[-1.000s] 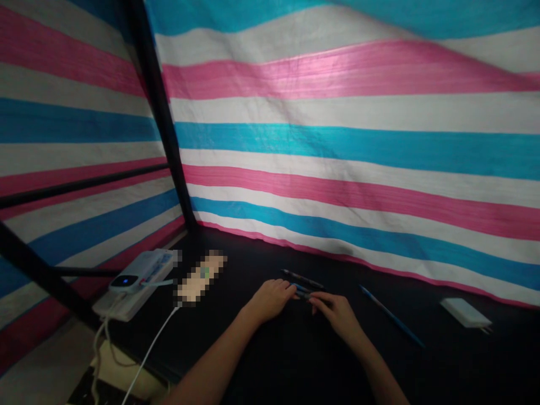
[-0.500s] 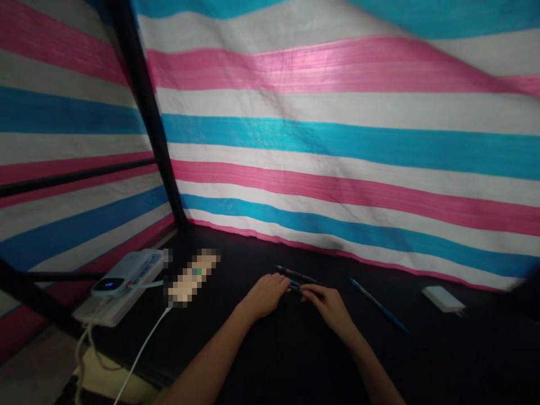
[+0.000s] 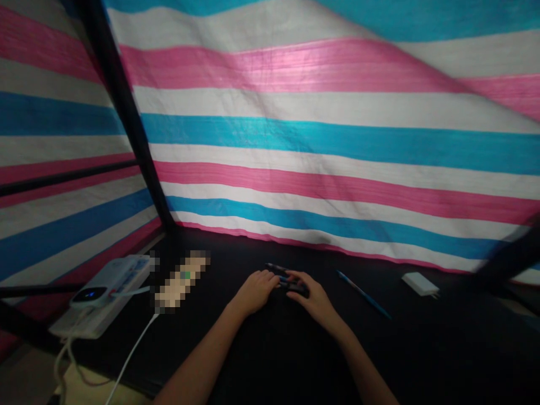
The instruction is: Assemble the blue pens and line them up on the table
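Low over the black table, both hands meet at a short dark pen (image 3: 300, 289) with a bluish part near its left end. My left hand (image 3: 257, 291) is closed on that left end, fingers bent over it. My right hand (image 3: 313, 297) curves round the other end, the thumb nearer me and the fingers on the far side, somewhat apart. Much of the pen is dim or covered by fingers. Just behind the hands lies a black pen (image 3: 276, 267), its right part hidden by my right hand. A blue pen (image 3: 363, 294) rests slantwise to the right.
At the right lies a white plug adapter (image 3: 420, 284). On the left are a white power strip (image 3: 90, 323), a device with a lit display (image 3: 89, 296), a blurred-out flat item (image 3: 181, 284) and a white cable (image 3: 131, 360). Striped sheeting (image 3: 320, 180) and black poles (image 3: 122, 101) enclose the table.
My right hand has gone from a close pinch to a wider curl with thumb and fingers farther apart. The view has turned slightly right, shifting everything leftward. The left hand's grip looks the same.
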Demonstrator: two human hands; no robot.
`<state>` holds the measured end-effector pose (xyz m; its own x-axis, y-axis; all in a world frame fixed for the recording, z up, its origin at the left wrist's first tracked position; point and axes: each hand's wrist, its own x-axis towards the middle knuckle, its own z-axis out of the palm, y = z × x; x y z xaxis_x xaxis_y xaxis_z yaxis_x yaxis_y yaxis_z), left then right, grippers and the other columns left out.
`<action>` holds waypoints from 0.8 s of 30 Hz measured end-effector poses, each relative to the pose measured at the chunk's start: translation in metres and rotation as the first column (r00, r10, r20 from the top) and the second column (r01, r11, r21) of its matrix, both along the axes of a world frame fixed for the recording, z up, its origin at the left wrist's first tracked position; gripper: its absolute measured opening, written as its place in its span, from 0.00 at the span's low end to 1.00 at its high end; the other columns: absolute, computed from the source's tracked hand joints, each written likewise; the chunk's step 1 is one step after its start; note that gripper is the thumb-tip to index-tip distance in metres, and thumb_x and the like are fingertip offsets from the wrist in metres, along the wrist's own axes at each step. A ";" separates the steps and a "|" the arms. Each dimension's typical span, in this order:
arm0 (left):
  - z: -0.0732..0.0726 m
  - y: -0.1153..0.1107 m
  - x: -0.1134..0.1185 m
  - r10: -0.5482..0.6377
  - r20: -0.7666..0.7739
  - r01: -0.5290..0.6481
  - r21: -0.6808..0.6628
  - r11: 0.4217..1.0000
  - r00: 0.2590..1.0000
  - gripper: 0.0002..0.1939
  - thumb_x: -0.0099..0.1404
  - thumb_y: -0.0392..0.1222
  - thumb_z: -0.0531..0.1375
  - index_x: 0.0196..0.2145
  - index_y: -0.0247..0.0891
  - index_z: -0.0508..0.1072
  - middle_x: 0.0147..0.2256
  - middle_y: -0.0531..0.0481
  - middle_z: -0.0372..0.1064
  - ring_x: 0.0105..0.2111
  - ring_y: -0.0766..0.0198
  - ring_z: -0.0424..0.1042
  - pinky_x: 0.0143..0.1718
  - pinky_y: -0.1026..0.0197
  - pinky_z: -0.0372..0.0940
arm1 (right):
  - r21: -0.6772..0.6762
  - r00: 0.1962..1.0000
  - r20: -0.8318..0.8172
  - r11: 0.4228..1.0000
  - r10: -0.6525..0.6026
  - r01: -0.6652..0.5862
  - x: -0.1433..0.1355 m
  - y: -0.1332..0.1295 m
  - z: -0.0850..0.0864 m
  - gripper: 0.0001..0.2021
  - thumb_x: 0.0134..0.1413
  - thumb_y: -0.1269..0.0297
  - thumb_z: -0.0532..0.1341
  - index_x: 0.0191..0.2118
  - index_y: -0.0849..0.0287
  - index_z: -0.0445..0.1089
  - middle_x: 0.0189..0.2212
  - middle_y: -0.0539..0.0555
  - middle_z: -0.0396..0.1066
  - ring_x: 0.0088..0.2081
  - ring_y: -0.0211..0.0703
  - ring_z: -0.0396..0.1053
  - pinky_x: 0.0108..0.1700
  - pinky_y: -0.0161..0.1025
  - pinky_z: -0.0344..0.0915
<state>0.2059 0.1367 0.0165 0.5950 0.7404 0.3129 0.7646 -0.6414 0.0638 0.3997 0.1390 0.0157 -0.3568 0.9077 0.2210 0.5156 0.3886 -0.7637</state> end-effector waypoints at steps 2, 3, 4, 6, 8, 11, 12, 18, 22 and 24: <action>0.000 0.000 0.000 -0.006 -0.001 0.006 -0.001 1.000 1.000 0.06 0.66 0.35 0.48 0.36 0.37 0.64 0.33 0.50 0.65 0.36 0.63 0.64 0.36 0.61 0.58 | -0.087 1.000 0.005 0.996 0.016 -0.016 0.000 0.000 -0.001 0.19 0.52 0.59 0.53 0.51 0.53 0.62 0.34 0.51 0.71 0.31 0.40 0.68 0.38 0.40 0.63; 0.000 0.000 0.000 -0.010 -0.006 0.010 -0.003 1.000 1.000 0.06 0.66 0.35 0.48 0.36 0.37 0.64 0.33 0.50 0.65 0.35 0.63 0.64 0.35 0.61 0.58 | -0.104 1.000 0.023 0.994 0.018 -0.015 -0.001 0.000 -0.001 0.17 0.53 0.58 0.52 0.49 0.54 0.64 0.32 0.51 0.71 0.30 0.40 0.67 0.38 0.40 0.63; -0.001 0.000 0.000 -0.013 -0.012 0.013 -0.004 1.000 1.000 0.06 0.66 0.35 0.48 0.36 0.37 0.64 0.33 0.50 0.65 0.35 0.63 0.64 0.35 0.61 0.58 | -0.090 0.999 0.037 0.996 0.015 -0.012 -0.001 0.000 0.000 0.16 0.53 0.59 0.53 0.47 0.54 0.66 0.33 0.51 0.70 0.31 0.40 0.67 0.39 0.40 0.63; -0.002 0.001 0.000 -0.019 -0.017 0.019 -0.003 1.000 1.000 0.07 0.66 0.36 0.48 0.37 0.37 0.64 0.33 0.50 0.65 0.35 0.63 0.64 0.35 0.61 0.58 | -0.005 1.000 0.021 1.000 0.007 -0.007 -0.002 -0.001 0.001 0.16 0.48 0.62 0.58 0.45 0.54 0.67 0.37 0.52 0.68 0.38 0.42 0.66 0.43 0.40 0.61; -0.003 0.001 0.001 -0.024 -0.013 0.024 0.004 1.000 1.000 0.07 0.66 0.35 0.48 0.37 0.36 0.65 0.34 0.49 0.65 0.36 0.62 0.64 0.36 0.61 0.58 | 0.026 0.999 -0.048 0.999 0.023 -0.021 -0.003 -0.002 0.002 0.22 0.46 0.63 0.60 0.50 0.54 0.62 0.40 0.52 0.67 0.41 0.42 0.65 0.44 0.39 0.61; -0.004 0.001 0.001 -0.036 -0.005 0.036 0.009 0.999 0.999 0.07 0.66 0.35 0.48 0.37 0.37 0.65 0.34 0.49 0.65 0.36 0.62 0.64 0.36 0.60 0.58 | -0.105 0.993 -0.078 0.990 0.087 -0.095 -0.003 -0.003 0.002 0.18 0.54 0.59 0.52 0.50 0.58 0.63 0.32 0.52 0.70 0.29 0.38 0.67 0.36 0.38 0.64; -0.004 0.001 0.002 -0.039 -0.005 0.039 0.010 0.999 0.999 0.07 0.66 0.35 0.48 0.37 0.37 0.65 0.34 0.49 0.65 0.36 0.63 0.64 0.36 0.60 0.59 | -0.127 0.993 -0.069 0.986 0.097 -0.105 -0.003 -0.003 0.001 0.17 0.56 0.59 0.49 0.48 0.58 0.65 0.30 0.52 0.70 0.27 0.38 0.66 0.35 0.39 0.64; -0.001 -0.001 0.001 -0.020 0.012 0.020 0.028 0.999 1.000 0.07 0.66 0.37 0.48 0.36 0.36 0.65 0.33 0.50 0.65 0.35 0.63 0.64 0.34 0.61 0.58 | 0.029 0.995 -0.086 0.998 0.054 -0.052 -0.003 -0.001 -0.002 0.18 0.48 0.60 0.58 0.47 0.56 0.65 0.41 0.53 0.69 0.42 0.43 0.66 0.46 0.43 0.60; -0.002 0.000 0.002 -0.062 -0.011 0.062 0.026 0.998 0.998 0.06 0.66 0.36 0.49 0.36 0.36 0.65 0.33 0.50 0.65 0.34 0.63 0.64 0.34 0.61 0.58 | -0.128 0.999 -0.019 0.991 0.042 -0.044 -0.001 -0.001 -0.001 0.17 0.56 0.58 0.49 0.46 0.57 0.67 0.29 0.51 0.71 0.25 0.39 0.66 0.34 0.40 0.64; -0.003 0.000 0.002 -0.057 -0.025 0.058 0.032 0.998 0.998 0.06 0.66 0.36 0.49 0.37 0.36 0.65 0.33 0.50 0.65 0.34 0.62 0.64 0.34 0.61 0.58 | -0.047 0.999 -0.016 0.998 0.047 -0.048 0.000 -0.001 0.000 0.16 0.50 0.59 0.56 0.45 0.57 0.68 0.35 0.53 0.70 0.32 0.40 0.67 0.38 0.40 0.63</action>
<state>0.2077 0.1368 0.0138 0.6437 0.6944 0.3216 0.7275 -0.6857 0.0245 0.3996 0.1381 0.0158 -0.3966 0.8995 0.1835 0.4863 0.3754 -0.7890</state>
